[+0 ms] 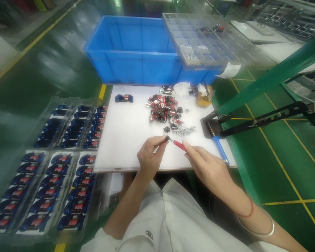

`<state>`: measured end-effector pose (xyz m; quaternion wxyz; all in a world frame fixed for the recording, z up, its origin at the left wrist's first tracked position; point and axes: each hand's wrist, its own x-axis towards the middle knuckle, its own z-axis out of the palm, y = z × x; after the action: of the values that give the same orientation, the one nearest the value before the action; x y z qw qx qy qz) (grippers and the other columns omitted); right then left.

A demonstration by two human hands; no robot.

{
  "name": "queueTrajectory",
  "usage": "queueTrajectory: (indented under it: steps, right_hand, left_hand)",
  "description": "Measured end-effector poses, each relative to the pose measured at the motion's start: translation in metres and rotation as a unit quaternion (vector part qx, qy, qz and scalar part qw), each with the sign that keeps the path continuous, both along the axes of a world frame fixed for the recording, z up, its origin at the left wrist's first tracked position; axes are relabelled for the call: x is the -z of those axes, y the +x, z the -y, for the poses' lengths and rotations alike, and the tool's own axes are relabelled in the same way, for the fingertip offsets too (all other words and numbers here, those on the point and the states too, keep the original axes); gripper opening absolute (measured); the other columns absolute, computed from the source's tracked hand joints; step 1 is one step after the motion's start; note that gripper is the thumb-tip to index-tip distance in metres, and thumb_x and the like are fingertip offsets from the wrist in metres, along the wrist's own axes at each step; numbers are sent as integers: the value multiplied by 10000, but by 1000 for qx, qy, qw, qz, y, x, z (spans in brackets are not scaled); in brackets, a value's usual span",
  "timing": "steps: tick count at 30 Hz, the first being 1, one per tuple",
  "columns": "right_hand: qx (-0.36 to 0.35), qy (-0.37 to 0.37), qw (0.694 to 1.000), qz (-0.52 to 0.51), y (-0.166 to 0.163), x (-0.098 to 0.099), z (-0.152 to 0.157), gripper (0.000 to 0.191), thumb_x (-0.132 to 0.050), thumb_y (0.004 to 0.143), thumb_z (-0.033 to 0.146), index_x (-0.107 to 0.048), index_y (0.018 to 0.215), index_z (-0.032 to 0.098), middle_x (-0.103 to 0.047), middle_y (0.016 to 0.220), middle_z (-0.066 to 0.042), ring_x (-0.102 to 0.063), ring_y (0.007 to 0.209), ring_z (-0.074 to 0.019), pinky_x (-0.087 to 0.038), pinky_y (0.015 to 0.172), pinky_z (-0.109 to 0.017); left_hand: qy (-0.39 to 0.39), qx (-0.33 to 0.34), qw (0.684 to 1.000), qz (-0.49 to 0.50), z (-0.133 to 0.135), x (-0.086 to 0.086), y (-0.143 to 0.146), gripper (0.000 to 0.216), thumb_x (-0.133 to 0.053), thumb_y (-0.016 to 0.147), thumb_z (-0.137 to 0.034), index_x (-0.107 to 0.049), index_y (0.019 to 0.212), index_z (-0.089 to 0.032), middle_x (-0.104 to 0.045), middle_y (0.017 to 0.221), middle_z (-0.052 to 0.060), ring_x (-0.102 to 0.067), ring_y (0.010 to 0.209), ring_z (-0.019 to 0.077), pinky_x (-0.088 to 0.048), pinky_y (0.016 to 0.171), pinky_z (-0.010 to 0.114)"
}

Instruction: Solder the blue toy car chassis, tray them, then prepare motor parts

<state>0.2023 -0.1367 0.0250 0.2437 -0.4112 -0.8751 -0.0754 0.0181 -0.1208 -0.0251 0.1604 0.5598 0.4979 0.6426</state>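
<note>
Near the front edge of the white table (120,140), my left hand (150,154) pinches a small black part (167,138) between thumb and fingertips. My right hand (208,166) grips a slim red-handled tool (179,145), and its thin metal tip meets the black part. What kind of tip it has is too small to tell. Just beyond my hands lie a heap of small red, black and silver parts (162,108) and a bundle of thin metal pins (186,130). One blue-and-red toy car body (124,98) sits at the table's far left.
Clear trays (47,148) holding rows of blue car pieces stand left of the table. A blue crate (136,66) is behind it, with a clear compartment box (199,45) across its right side. A blue pen-like tool (220,148) lies right, beside a green post (273,73).
</note>
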Motion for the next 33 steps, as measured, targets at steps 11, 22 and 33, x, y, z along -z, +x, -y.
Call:
queueTrajectory:
  steps: [11, 22, 33]
  right_hand:
    - [-20, 28, 995, 89, -1, -17, -2, 739, -401, 934, -22, -143, 1598, 175, -686, 862, -44, -590, 659, -146, -443, 551, -246]
    - [0, 79, 991, 109, -2, -18, -2, 762, -444, 903, -73, -201, 1587, 158, -695, 877, -48, -564, 681, -148, -377, 548, -262]
    - [-29, -109, 989, -91, -3, -20, -1, 489, -464, 1006, 154, -412, 1487, 225, -718, 942, -54, -691, 790, -148, -553, 677, -241]
  left_hand:
    - [-19, -9, 1000, 7, 3, 3, -5, 139, -717, 854, -224, -732, 991, -208, -771, 902, 12, -744, 767, 123, -633, 731, 213]
    - [-9, -8, 1000, 11, -1, 3, -4, 160, -726, 843, -196, -725, 1002, -208, -767, 904, 8, -746, 764, 118, -637, 727, 205]
    - [-5, 4, 1000, 29, -3, 5, -4, 182, -726, 841, -165, -714, 1017, -211, -762, 920, 4, -741, 791, 111, -629, 750, 202]
